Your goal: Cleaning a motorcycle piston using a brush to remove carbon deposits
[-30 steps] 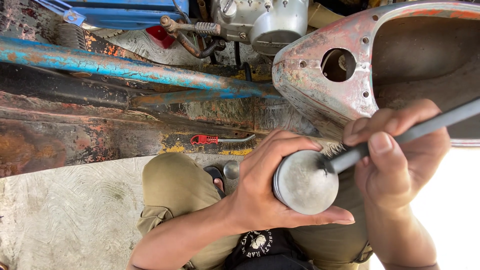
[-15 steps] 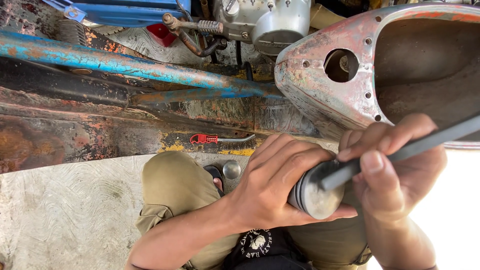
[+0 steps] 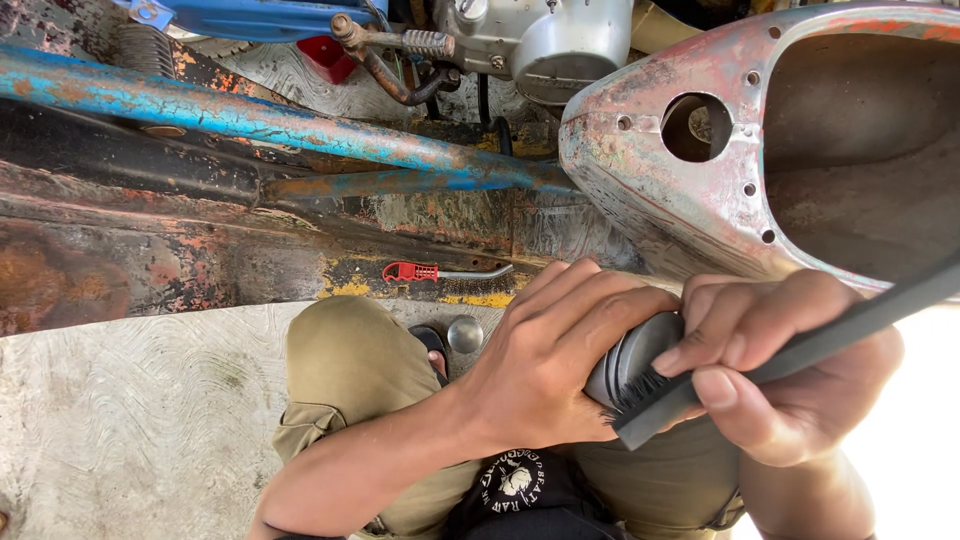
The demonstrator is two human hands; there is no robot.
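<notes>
Centrally, the left hand wraps its fingers over one dark grey rounded metal part, gripping it from the left side above the person's lap. Just to its right, the right hand is closed around the handle of one black brush, thumb and forefinger pinching it; the brush's bristled end presses against the lower side of the metal part, while the long handle runs up and to the right past the hand. The two hands nearly touch around the part, and the fingers hide most of its surface.

Below both hands lie the person's khaki trousers and a black shirt. Left of the left hand, beside the knee, sits one small round metal cap on the concrete floor. Farther up from that hand lies one red-handled tool on a rusty frame. Above the right hand stands one worn, paint-stripped tank shell with a round hole. Beyond it, one blue tube runs aslant, with one grey engine at the top.
</notes>
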